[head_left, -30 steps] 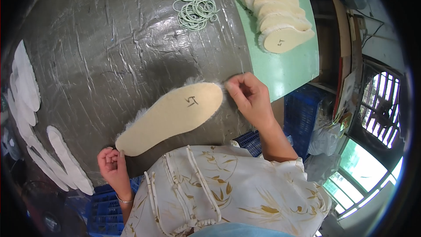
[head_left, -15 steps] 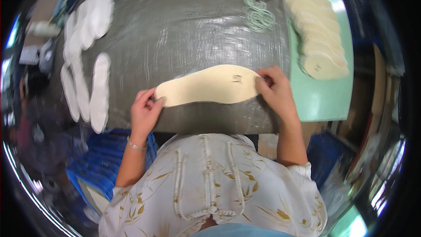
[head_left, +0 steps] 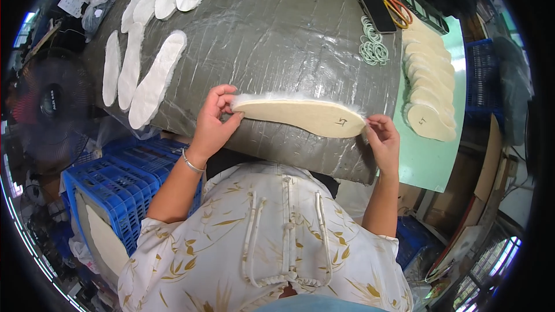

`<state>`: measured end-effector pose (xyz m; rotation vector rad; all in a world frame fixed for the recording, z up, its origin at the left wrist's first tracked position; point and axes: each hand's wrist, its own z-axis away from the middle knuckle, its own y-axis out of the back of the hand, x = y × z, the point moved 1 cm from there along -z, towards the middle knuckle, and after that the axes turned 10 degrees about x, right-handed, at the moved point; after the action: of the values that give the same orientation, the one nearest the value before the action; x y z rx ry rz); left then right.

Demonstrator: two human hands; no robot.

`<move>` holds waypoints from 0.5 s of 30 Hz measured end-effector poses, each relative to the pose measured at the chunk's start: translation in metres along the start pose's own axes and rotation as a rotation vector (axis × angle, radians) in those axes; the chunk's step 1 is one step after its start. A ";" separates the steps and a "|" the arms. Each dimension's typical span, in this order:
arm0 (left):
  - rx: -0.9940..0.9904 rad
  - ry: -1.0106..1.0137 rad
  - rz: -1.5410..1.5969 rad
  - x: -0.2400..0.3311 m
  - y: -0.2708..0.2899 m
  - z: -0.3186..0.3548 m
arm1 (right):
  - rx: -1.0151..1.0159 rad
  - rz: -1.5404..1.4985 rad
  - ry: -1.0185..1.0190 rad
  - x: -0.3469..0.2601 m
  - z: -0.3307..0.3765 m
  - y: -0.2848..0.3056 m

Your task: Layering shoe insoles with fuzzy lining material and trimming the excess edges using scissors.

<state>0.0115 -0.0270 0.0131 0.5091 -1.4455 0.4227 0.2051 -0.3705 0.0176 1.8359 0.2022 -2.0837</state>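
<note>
A cream shoe insole (head_left: pixel 300 117) with a fluffy white fringe along its far edge spans the gap between my hands, over the near part of the table. My left hand (head_left: pixel 217 117) pinches its left end between thumb and fingers. At the marked right end, my right hand (head_left: pixel 383 137) grips it the same way. The insole's cream side shows, with a small dark handwritten mark. Loose white fluffy insoles (head_left: pixel 157 81) lie on the table to the left. Overlapping cream insoles (head_left: pixel 430 86) form a row at the right.
The grey plastic-covered table (head_left: pixel 277 40) meets a pale green board (head_left: pixel 425 162) on the right. At the far right lie pale green rubber bands (head_left: pixel 373 52), a black phone (head_left: pixel 376 8) and orange-handled scissors (head_left: pixel 400 13). Blue crates (head_left: pixel 124 182) and a fan (head_left: pixel 58 99) stand at the left.
The insole has tipped over, its left end now higher than its right, and its fluffy fringe shows. My left hand has risen. The whole view has shifted and turned.
</note>
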 end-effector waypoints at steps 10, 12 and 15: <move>-0.040 -0.244 -0.149 0.029 0.002 -0.008 | -0.081 0.396 0.493 -0.053 0.005 -0.026; -0.058 -0.322 -0.180 0.042 0.000 -0.011 | -0.133 0.529 0.654 -0.084 0.003 -0.051; -0.025 -0.396 -0.167 0.066 -0.009 -0.012 | -0.198 0.581 0.818 -0.126 0.011 -0.098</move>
<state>0.0324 -0.0297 0.0778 0.7165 -1.7681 0.1744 0.1726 -0.2622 0.1306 2.1755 0.0533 -0.8427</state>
